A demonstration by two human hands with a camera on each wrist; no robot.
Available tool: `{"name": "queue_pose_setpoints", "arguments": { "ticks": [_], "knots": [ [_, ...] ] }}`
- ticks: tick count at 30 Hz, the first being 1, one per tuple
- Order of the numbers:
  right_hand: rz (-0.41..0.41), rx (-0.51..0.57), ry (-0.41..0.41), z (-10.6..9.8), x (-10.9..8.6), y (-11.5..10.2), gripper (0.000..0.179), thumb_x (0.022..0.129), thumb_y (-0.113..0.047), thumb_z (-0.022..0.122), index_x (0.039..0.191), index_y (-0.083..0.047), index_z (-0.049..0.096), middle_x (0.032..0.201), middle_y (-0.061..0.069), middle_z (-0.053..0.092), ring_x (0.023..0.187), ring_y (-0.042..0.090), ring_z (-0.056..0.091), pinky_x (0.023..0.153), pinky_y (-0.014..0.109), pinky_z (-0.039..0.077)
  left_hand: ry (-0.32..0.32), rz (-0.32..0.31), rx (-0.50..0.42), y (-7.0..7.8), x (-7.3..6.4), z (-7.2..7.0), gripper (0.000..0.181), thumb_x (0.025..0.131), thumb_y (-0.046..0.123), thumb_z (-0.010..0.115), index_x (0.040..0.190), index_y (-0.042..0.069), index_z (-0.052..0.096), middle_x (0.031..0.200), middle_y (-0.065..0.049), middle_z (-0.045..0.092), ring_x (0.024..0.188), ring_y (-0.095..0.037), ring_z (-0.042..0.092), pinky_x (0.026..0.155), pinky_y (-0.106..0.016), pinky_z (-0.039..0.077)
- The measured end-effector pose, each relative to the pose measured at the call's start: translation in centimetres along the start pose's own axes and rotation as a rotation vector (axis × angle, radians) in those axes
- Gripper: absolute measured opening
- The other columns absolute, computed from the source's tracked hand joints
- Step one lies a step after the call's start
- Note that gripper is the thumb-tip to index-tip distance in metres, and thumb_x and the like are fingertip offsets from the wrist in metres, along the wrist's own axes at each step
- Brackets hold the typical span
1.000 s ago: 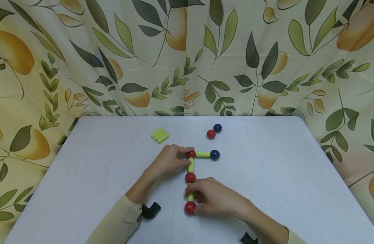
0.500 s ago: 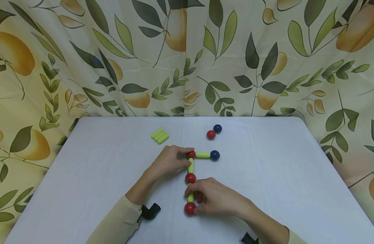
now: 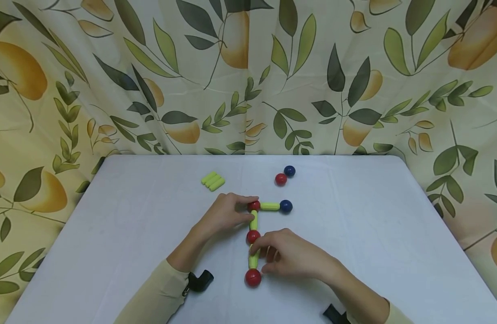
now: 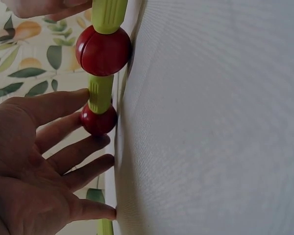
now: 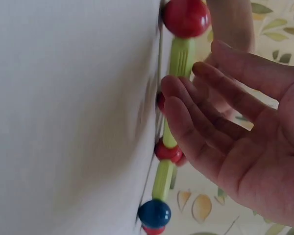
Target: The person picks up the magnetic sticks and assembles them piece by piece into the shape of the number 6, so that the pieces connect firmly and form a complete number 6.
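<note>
Red balls and yellow-green rods form an upright line on the table, with a side rod (image 3: 269, 206) running right from the top to a blue ball (image 3: 286, 206). At that corner my left hand (image 3: 228, 210) holds the top red ball (image 3: 255, 206), index finger over its far side and thumb against the upper rod (image 3: 254, 222). A middle red ball (image 3: 253, 236) joins the two rods. Beside the lower rod (image 3: 253, 262) is my right hand (image 3: 295, 254), fingers loosely bent, fingertips at the rod. Its thumb is apart from the bottom red ball (image 3: 253, 278).
Several yellow-green rods (image 3: 213, 181) lie side by side at the back of the white table (image 3: 354, 216). A loose red ball (image 3: 281, 179) and a loose blue ball (image 3: 289, 171) are to their right. A patterned curtain (image 3: 216, 90) hangs behind.
My right hand has loosened from the lower rod and bottom ball and drawn slightly up and right. The left hand and the figure stay in place.
</note>
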State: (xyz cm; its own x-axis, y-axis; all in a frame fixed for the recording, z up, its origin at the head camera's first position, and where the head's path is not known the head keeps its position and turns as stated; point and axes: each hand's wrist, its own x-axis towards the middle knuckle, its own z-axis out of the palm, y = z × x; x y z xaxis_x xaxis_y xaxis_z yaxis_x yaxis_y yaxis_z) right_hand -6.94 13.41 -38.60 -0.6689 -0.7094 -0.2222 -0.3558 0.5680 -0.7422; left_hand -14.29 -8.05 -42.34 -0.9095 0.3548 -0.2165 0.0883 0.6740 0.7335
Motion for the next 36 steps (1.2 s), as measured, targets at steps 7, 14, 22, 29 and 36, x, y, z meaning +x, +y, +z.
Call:
{"name": "queue_pose_setpoints", "arguments": {
  "ticks": [7, 14, 22, 29, 36],
  "knots": [
    [0.047, -0.007, 0.08, -1.6, -0.2, 0.9, 0.03, 0.088, -0.011, 0.083, 0.117, -0.014, 0.076, 0.103, 0.003, 0.073, 0.084, 0.009, 0.066, 0.076, 0.022, 0.058, 0.007, 0.002, 0.008, 0.0, -0.1, 0.1, 0.052, 0.091, 0.026, 0.081, 0.141, 0.032, 0.066, 0.145, -0.002, 0.065, 0.14, -0.026, 0.055, 0.103, -0.042, 0.054],
    [0.09, -0.032, 0.249, -3.4, -0.2, 2.3, 0.024, 0.088, -0.011, 0.082, 0.111, -0.01, 0.075, 0.101, 0.005, 0.074, 0.089, 0.013, 0.067, 0.076, 0.025, 0.057, 0.012, 0.008, 0.004, -0.1, 0.0, 0.1, 0.052, 0.091, 0.026, 0.082, 0.141, 0.032, 0.066, 0.144, -0.002, 0.066, 0.142, -0.026, 0.054, 0.109, -0.046, 0.051],
    [0.203, -0.053, 0.49, -5.2, 0.6, 3.9, 0.023, 0.089, -0.007, 0.08, 0.112, -0.009, 0.076, 0.112, 0.012, 0.072, 0.102, 0.029, 0.068, 0.087, 0.045, 0.062, 0.018, -0.012, -0.009, 0.0, -0.1, 0.2, 0.052, 0.092, 0.025, 0.081, 0.141, 0.032, 0.066, 0.146, -0.003, 0.065, 0.142, -0.027, 0.052, 0.107, -0.044, 0.052],
    [0.301, -0.108, 0.42, -6.6, 2.4, 4.8, 0.032, 0.088, -0.009, 0.08, 0.119, -0.009, 0.075, 0.122, 0.019, 0.069, 0.108, 0.036, 0.066, 0.086, 0.046, 0.06, 0.016, -0.024, -0.01, -0.1, -0.2, 0.2, 0.052, 0.093, 0.025, 0.08, 0.142, 0.033, 0.065, 0.148, -0.002, 0.063, 0.143, -0.027, 0.051, 0.106, -0.043, 0.053],
    [0.319, -0.086, 0.319, -6.9, 3.4, 6.0, 0.029, 0.086, -0.005, 0.08, 0.115, -0.007, 0.076, 0.114, 0.018, 0.071, 0.099, 0.031, 0.067, 0.087, 0.044, 0.062, 0.004, -0.009, -0.001, 0.1, -0.1, 0.2, 0.053, 0.093, 0.025, 0.08, 0.143, 0.034, 0.064, 0.148, -0.001, 0.063, 0.144, -0.027, 0.051, 0.109, -0.045, 0.052]
  ]
}}
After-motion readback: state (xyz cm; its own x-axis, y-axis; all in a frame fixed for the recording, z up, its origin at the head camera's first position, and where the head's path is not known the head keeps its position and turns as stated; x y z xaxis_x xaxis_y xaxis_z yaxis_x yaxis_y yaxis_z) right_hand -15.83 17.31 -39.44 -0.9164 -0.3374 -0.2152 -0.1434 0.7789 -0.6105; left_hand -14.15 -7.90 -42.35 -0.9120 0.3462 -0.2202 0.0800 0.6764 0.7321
